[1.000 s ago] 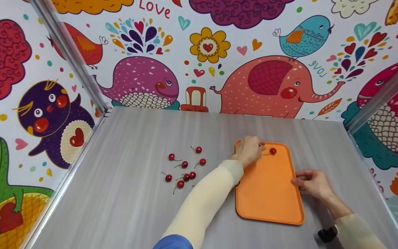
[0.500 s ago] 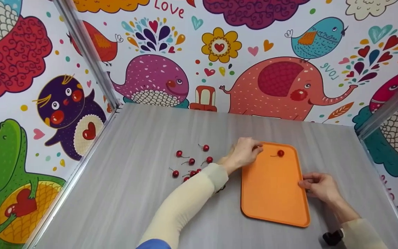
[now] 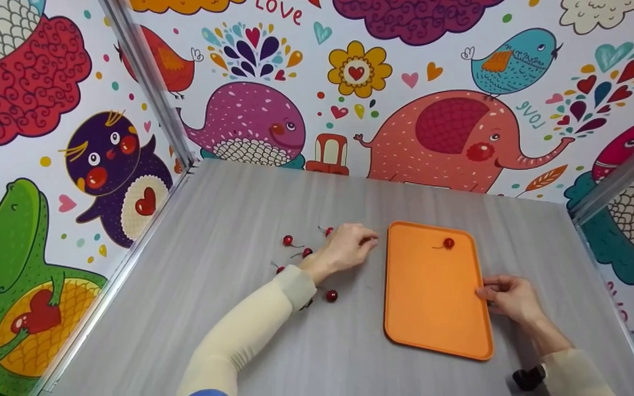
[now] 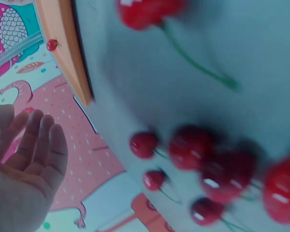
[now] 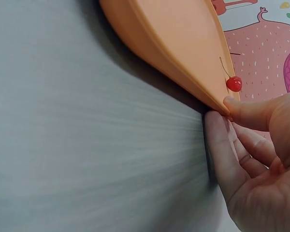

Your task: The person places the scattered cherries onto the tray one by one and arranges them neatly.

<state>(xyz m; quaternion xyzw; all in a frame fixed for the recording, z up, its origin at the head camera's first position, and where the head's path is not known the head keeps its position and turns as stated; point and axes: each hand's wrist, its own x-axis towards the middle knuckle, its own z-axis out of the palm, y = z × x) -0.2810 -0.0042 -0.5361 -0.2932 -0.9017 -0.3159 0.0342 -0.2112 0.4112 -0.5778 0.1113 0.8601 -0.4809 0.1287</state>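
Left hand (image 3: 344, 247) moved leftward, fingers (image 4: 56, 150) half-curled, empty, right hand (image 3: 514, 300) pinching orange tray (image 3: 435, 297), its long axis front-to-back

Single cherry (image 3: 449, 243) on orange tray (image 3: 432, 308)

The tray is a rounded rectangle, its right edge pinched by the right hand (image 3: 515, 300). The red cherry lies near the tray's far right corner, stem pointing left. More stemmed red cherries (image 3: 332, 296) lie scattered left of the tray, some partly hidden by the left hand (image 3: 345, 247).
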